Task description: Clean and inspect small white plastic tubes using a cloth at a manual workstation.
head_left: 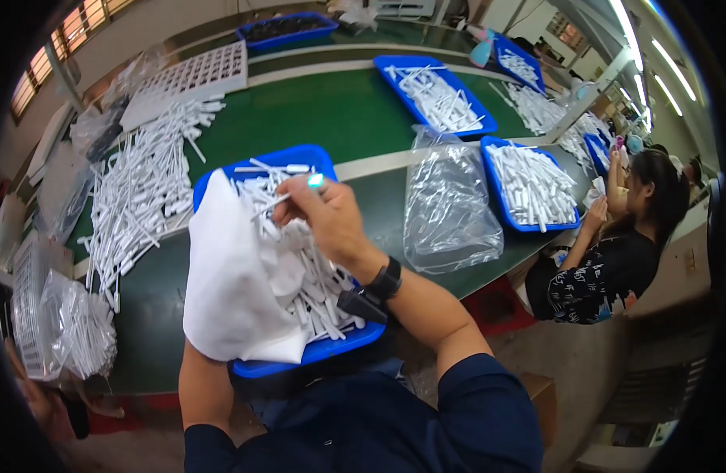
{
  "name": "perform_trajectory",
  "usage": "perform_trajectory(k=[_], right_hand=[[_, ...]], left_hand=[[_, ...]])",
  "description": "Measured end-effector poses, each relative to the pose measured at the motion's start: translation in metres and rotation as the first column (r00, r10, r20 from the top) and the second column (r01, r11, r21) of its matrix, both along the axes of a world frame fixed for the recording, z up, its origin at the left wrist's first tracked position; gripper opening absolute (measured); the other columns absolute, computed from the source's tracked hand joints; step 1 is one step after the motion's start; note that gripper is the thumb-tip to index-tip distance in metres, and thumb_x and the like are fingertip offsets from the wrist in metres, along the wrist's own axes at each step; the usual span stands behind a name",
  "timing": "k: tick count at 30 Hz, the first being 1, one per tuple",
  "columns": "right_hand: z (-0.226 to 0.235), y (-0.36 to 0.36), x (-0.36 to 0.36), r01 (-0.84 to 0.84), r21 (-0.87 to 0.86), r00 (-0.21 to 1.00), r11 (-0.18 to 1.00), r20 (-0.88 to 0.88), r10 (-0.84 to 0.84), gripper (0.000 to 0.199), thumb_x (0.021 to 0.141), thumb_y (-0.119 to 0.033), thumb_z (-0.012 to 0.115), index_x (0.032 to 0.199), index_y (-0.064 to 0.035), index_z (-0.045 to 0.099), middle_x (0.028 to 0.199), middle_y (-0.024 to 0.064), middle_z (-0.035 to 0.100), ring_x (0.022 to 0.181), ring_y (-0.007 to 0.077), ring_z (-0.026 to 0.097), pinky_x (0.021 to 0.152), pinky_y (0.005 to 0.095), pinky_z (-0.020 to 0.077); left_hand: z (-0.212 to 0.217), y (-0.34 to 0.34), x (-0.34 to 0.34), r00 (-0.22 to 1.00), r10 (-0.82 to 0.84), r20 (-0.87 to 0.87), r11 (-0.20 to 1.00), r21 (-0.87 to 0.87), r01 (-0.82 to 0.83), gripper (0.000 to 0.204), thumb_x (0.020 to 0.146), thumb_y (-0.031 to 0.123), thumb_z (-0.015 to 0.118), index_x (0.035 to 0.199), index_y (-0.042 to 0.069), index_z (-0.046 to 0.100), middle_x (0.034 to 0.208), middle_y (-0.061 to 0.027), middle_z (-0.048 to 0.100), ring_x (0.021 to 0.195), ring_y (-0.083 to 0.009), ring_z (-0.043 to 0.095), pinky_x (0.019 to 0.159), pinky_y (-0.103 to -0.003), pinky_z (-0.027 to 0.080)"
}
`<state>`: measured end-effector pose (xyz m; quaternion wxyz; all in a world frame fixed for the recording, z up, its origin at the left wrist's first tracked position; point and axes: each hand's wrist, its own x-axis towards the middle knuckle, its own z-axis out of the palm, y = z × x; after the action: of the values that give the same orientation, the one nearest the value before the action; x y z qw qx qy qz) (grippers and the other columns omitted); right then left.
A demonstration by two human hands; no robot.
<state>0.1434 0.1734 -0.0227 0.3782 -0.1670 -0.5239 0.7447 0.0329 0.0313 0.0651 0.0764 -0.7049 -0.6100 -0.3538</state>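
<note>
My right hand [325, 217] is closed in a pinch on a slim white stick [265, 210]. A bright blue-green light shows by its fingertips, apparently at the stick's far end. Below it is a blue tray [355, 340], heaped with similar white sticks [322, 303]. A white cloth [227, 284] drapes over my left hand and the tray's left part. The cloth hides the left hand's fingers; only the forearm [205, 386] shows. A black band [386, 280] circles my right wrist, with a black piece beside it over the tray.
Loose white sticks [146, 189] lie piled at left, near a white slotted rack [193, 83] and a bagged bundle [83, 327]. A clear plastic bag [449, 209] lies right of my tray. More blue trays [528, 185] stand beyond. A co-worker [623, 236] sits at right.
</note>
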Motion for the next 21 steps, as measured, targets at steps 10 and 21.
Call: perform_trajectory(k=[10, 21], right_hand=[[0.002, 0.002, -0.003, -0.036, 0.036, 0.996, 0.999, -0.082, 0.039, 0.032, 0.106, -0.026, 0.056, 0.103, 0.0032, 0.067, 0.085, 0.0111, 0.071, 0.078, 0.0167, 0.069, 0.074, 0.028, 0.0566], [-0.006, 0.006, -0.007, -0.123, -0.125, 0.98, 0.984, -0.169, 0.101, 0.035, 0.105, -0.033, 0.057, 0.099, 0.0001, 0.067, 0.083, 0.0103, 0.071, 0.073, 0.0159, 0.068, 0.068, 0.0254, 0.0557]], left_hand=[[-0.035, -0.007, -0.018, 0.995, -0.069, -0.068, 0.971, -0.232, 0.051, 0.086, 0.058, 0.02, 0.083, 0.13, -0.011, 0.046, 0.114, -0.0229, 0.054, 0.106, -0.0435, 0.053, 0.096, -0.047, 0.042], [-0.054, -0.011, -0.012, 0.964, 0.119, 0.239, 0.984, -0.16, -0.081, 0.071, 0.057, 0.021, 0.081, 0.12, -0.001, 0.058, 0.109, -0.02, 0.057, 0.102, -0.0388, 0.056, 0.096, -0.047, 0.044]])
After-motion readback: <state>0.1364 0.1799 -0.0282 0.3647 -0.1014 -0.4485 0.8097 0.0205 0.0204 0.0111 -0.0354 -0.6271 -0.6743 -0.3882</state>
